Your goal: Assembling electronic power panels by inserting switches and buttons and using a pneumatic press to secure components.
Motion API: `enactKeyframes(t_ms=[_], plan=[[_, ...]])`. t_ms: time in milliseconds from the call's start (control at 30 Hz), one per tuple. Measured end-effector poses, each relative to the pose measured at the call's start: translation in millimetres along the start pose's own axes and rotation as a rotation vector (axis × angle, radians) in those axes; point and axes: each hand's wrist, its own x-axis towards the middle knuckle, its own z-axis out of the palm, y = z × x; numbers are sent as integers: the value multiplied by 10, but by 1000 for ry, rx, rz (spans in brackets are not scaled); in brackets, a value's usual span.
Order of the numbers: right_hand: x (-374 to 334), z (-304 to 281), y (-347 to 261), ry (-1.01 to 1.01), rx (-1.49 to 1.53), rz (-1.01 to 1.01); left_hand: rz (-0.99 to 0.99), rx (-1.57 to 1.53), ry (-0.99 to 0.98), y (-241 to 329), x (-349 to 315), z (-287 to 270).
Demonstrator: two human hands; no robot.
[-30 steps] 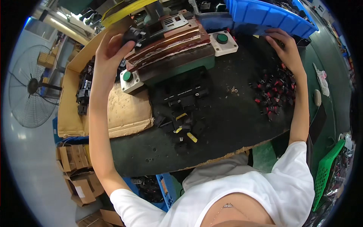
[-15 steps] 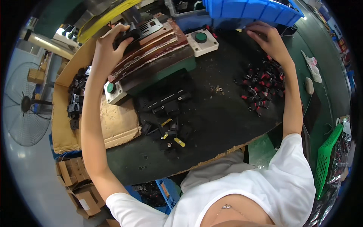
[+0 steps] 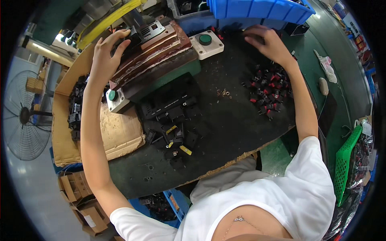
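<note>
While the left hand (image 3: 107,56) works toward the far left corner of the surface (image 3: 233,124), I find its thumb and forefinger part-closed on one black plastic housing (image 3: 134,38). The housing sits at the top of the brown layered fixture (image 3: 157,50), beside a slotted metal plate (image 3: 152,30). I judge it light, stiff and slightly slippery, with thin edges that could chip; a fingertip pinch across its outer walls appears the sound hold.

The right hand (image 3: 265,42) is at the far edge, near the blue bin (image 3: 257,12), fingers loosely bent and thumb apart. I see nothing in its grasp.

Count, as visible to me: one fixture; two green push buttons (image 3: 205,39), each on its own white box (image 3: 213,49); one black panel (image 3: 171,98) in front of the fixture; three yellow strips (image 3: 185,150) among loose black parts (image 3: 193,138) toward the near edge. The red-and-black parts (image 3: 269,86) near the right edge are too heaped to count. One cardboard box (image 3: 122,128) adjoins the left edge.
</note>
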Motion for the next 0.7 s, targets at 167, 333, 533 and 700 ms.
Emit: enactKeyframes(t_ms=[167, 333, 533, 700], plan=[[39, 177, -101, 45, -46, -2, 7, -8, 28, 47, -61, 70], [374, 340, -110, 16, -92, -236, 15, 158, 10, 188, -104, -36], [680, 519, -116, -274, 307, -80, -32, -62, 198, 640, -600, -216], [805, 667, -325, -404, 748, 248, -121, -46, 124, 836, -1228, -298]])
